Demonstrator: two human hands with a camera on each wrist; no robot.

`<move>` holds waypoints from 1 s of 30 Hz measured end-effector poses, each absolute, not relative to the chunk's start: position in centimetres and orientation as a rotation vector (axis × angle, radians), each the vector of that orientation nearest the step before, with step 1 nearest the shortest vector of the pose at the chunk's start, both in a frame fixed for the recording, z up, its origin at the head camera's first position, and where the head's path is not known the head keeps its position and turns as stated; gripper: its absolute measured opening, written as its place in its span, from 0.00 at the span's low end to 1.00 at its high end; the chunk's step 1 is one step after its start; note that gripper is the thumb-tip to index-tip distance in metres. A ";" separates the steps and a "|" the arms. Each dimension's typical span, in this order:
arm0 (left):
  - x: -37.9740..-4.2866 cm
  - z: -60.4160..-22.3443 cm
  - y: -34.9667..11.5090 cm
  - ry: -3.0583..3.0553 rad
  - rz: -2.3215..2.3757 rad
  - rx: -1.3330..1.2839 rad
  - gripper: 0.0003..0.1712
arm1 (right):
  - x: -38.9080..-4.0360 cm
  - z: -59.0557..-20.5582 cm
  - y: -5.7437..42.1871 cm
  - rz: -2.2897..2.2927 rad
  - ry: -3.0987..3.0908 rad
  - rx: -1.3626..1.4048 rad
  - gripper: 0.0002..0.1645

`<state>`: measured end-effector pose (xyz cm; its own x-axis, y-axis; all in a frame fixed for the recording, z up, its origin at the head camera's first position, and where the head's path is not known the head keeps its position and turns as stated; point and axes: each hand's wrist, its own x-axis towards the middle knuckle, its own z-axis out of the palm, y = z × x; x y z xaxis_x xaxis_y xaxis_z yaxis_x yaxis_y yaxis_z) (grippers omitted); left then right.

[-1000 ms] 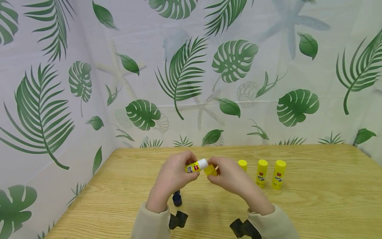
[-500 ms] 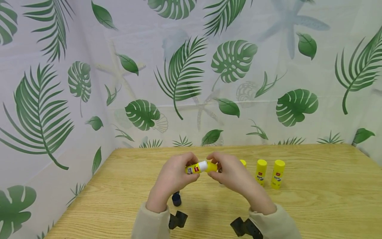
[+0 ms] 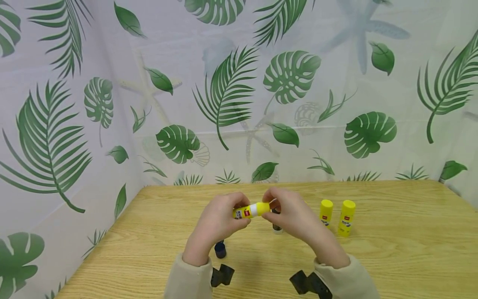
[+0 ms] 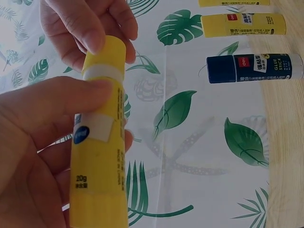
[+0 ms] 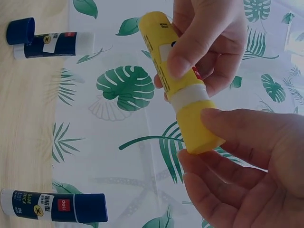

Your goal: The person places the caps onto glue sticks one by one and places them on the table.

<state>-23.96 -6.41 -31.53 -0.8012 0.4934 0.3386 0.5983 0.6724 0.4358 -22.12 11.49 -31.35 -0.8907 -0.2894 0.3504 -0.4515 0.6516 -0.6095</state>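
Note:
In the head view my left hand [image 3: 220,218] grips the body of a yellow glue stick [image 3: 242,213], tilted slightly up to the right. My right hand [image 3: 291,211] pinches its yellow cap [image 3: 263,208] between thumb and fingers. The cap sits over the stick's end in line with the body, and a white collar [image 5: 189,96] still shows between the two in the right wrist view. Close behind the right hand, a capped dark blue glue stick [image 3: 276,225] stands partly hidden.
Two capped yellow glue sticks [image 3: 326,209] [image 3: 347,218] stand right on the wooden table [image 3: 403,236]. Near the left wrist lies a dark blue cap [image 3: 220,250]; the right wrist view shows an uncapped dark blue glue stick [image 5: 50,45] beside it. A leaf-print cloth [image 3: 239,166] hangs behind.
The right hand has brought the yellow cap from beside the white end onto it and lined it up with the body. The left hand keeps its grip, nearly still.

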 end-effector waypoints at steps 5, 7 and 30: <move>-23.9 -31.5 -6.4 -2.686 -0.804 -0.902 0.12 | -22.0 -31.2 11.7 1.046 -2.634 0.635 0.12; -23.9 -31.5 -6.3 -2.684 -0.815 -0.914 0.12 | -21.9 -31.1 11.7 1.044 -2.629 0.654 0.12; -23.4 -31.1 -6.0 -2.590 -0.728 -0.988 0.13 | -21.5 -30.8 11.8 1.059 -2.572 0.754 0.09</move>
<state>-23.39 -5.95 -31.12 -0.7291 0.5421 0.4177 0.6804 0.6401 0.3569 -21.55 11.78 -30.77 -0.8318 -0.3650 0.4183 -0.5537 0.5998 -0.5776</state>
